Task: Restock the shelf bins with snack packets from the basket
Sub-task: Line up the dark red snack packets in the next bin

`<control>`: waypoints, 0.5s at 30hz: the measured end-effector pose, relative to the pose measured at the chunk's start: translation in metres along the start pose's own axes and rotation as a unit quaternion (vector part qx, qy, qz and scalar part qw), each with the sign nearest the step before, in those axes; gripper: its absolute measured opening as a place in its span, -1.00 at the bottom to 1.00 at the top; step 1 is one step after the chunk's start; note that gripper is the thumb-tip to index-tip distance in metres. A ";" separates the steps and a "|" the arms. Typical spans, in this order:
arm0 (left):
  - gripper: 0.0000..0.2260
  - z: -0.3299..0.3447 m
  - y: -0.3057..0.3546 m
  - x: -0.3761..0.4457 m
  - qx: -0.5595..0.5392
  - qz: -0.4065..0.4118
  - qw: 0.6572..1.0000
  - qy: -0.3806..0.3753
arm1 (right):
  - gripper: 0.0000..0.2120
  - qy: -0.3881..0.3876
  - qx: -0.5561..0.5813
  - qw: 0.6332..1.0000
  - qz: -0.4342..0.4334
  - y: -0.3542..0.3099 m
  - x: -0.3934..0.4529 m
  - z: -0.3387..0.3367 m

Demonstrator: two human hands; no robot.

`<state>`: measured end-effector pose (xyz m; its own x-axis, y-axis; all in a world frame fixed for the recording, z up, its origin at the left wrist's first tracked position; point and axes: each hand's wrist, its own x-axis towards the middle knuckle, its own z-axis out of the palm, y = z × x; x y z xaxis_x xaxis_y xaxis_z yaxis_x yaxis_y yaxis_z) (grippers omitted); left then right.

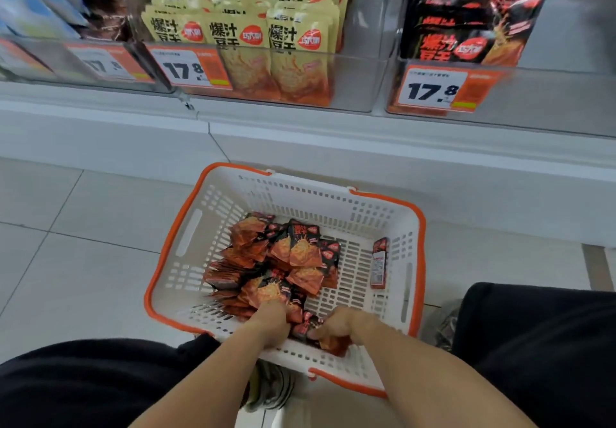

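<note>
— Pale floor tiles (76,260) lie under the white basket (413,227) with the orange rim, and the shelf bins stand above and beyond it. Where are the packets in relation to the hands?

— The heap of dark red snack packets (283,260) fills the left and middle part of the basket floor. Both hands are at the near edge of this heap. The left hand (270,324) reaches down into it with fingers curled among the packets; what exactly it holds I cannot tell. The right hand (336,327) is just beside it and grips a small bunch of packets (333,344) against the near wall.

— And the bin?

— The bin with black packets (473,14) is up and to the right, well apart from the basket, so I judge the right hand is nearer to it. The lift must go upward and forward, over the far rim. One single packet (380,260) stands on its edge against the right wall, apart from the heap.
</note>
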<state>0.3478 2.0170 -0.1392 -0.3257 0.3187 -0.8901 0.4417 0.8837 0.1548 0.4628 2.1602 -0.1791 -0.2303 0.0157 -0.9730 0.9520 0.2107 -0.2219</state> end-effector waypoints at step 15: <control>-0.67 -0.101 0.079 -0.030 -0.330 0.071 0.938 0.079 | -0.68 0.037 -0.023 0.992 -0.115 -0.068 -0.106 -0.144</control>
<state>0.3083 2.1122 -0.0566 -0.4463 0.4494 -0.7738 -0.1062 0.8320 0.5445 0.3934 2.2852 -0.0521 -0.4555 0.0327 -0.8896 0.8630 0.2614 -0.4323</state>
